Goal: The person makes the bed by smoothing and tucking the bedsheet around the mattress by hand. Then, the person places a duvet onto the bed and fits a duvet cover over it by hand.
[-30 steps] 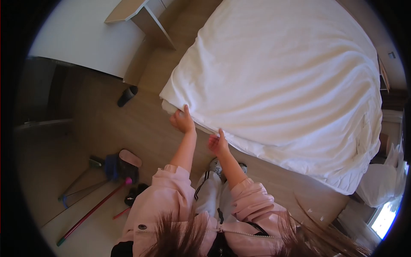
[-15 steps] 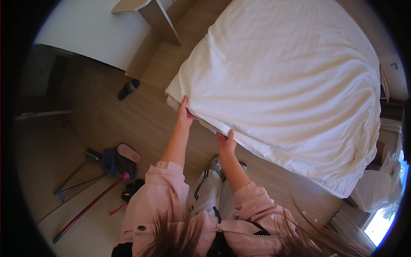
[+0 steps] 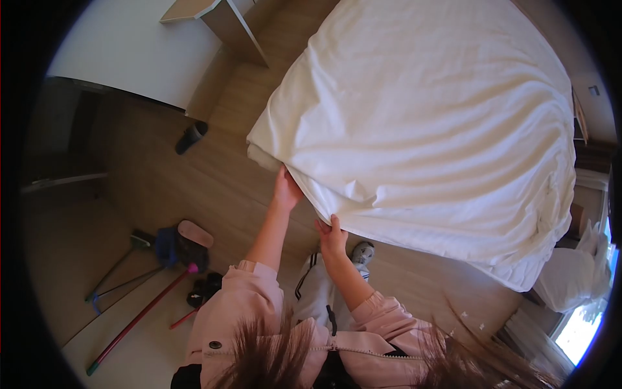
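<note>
A wrinkled white sheet [image 3: 414,129] covers the bed's mattress. My left hand [image 3: 286,188] is at the sheet's near edge, close to the left corner, with its fingertips partly hidden under the cloth. Farther right along the same edge, my right hand [image 3: 332,235] pinches the hem between thumb and fingers. Between the two hands the edge of the cloth is drawn out toward me. Below the left corner a pale layer of the mattress [image 3: 262,157] shows.
A dark slipper [image 3: 192,137] lies on the wooden floor [image 3: 227,188]. Brooms with a red handle [image 3: 139,324], a pink slipper [image 3: 195,233] and dark shoes are at the lower left. A white desk [image 3: 136,52] stands upper left, a white plastic bag [image 3: 567,275] at right.
My right hand has moved down toward me, pulling the sheet's edge outward. My left hand has shifted lower, its fingers now partly under the cloth. One foot has stepped to the right.
</note>
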`<state>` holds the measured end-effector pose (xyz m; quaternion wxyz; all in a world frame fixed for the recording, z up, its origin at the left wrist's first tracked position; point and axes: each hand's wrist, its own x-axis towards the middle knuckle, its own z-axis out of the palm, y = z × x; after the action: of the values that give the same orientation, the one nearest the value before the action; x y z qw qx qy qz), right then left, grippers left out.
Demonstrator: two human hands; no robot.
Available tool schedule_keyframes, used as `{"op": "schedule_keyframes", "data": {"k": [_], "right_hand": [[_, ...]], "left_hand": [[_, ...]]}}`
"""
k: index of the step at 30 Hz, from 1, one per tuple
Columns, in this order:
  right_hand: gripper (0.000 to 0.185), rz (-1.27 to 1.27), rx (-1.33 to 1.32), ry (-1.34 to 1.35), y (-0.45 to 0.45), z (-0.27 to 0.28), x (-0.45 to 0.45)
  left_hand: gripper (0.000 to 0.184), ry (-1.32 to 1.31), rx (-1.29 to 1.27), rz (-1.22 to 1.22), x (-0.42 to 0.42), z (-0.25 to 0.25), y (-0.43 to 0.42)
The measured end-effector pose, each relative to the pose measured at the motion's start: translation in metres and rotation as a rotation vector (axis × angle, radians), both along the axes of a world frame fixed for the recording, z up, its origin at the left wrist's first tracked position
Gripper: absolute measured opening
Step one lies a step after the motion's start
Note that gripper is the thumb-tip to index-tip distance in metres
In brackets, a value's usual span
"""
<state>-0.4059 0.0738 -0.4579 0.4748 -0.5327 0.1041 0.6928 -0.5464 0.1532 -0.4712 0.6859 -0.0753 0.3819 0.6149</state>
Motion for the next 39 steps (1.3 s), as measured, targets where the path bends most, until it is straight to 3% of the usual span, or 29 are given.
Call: {"op": "schedule_keyframes", "data": {"k": [3, 7, 16, 21, 25, 27, 30, 33, 34, 36, 39], "right_hand": [[0.037, 0.038, -0.018, -0.006, -0.011, -0.002, 0.001], [0.038, 0.035, -0.033, -0.015, -0.019, 0.001, 0.0], [0.039, 0.072, -0.1, 0.015, -0.016, -0.039, 0.021], [0.038, -0.266, -0.111, 0.133, 0.0, -0.063, 0.077], [0.045, -0.218, -0.042, -0.066, -0.007, -0.096, 0.119], [0.044, -0.185, -0.089, -0.106, -0.015, -0.101, 0.123], [0.041, -0.172, -0.158, -0.156, -0.029, -0.108, 0.122], [0.039, -0.153, -0.239, -0.187, -0.031, -0.11, 0.125], [0.039, -0.112, -0.303, -0.202, -0.034, -0.108, 0.13], [0.039, -0.1, -0.318, -0.179, -0.032, -0.106, 0.135], [0.039, -0.069, -0.275, -0.105, -0.035, -0.108, 0.143]], "left_hand": [[0.046, 0.18, 0.061, 0.164, -0.017, -0.02, 0.014], [0.038, 0.122, -0.082, 0.346, -0.048, -0.016, 0.021], [0.037, 0.137, -0.07, 0.527, -0.078, -0.053, -0.054], [0.04, 0.136, -0.184, 0.635, -0.074, -0.075, -0.088], [0.037, -0.01, -0.026, 0.563, -0.078, -0.084, -0.102], [0.034, 0.049, -0.262, 0.51, -0.083, -0.079, -0.1], [0.036, 0.112, -0.45, 0.521, -0.089, -0.117, -0.109], [0.038, 0.2, -0.575, 0.515, -0.078, -0.123, -0.109], [0.038, 0.198, -0.577, 0.513, -0.08, -0.123, -0.112], [0.043, 0.132, -0.272, 0.47, -0.093, -0.125, -0.115], [0.048, 0.044, -0.258, 0.377, -0.103, -0.051, -0.083]]}}
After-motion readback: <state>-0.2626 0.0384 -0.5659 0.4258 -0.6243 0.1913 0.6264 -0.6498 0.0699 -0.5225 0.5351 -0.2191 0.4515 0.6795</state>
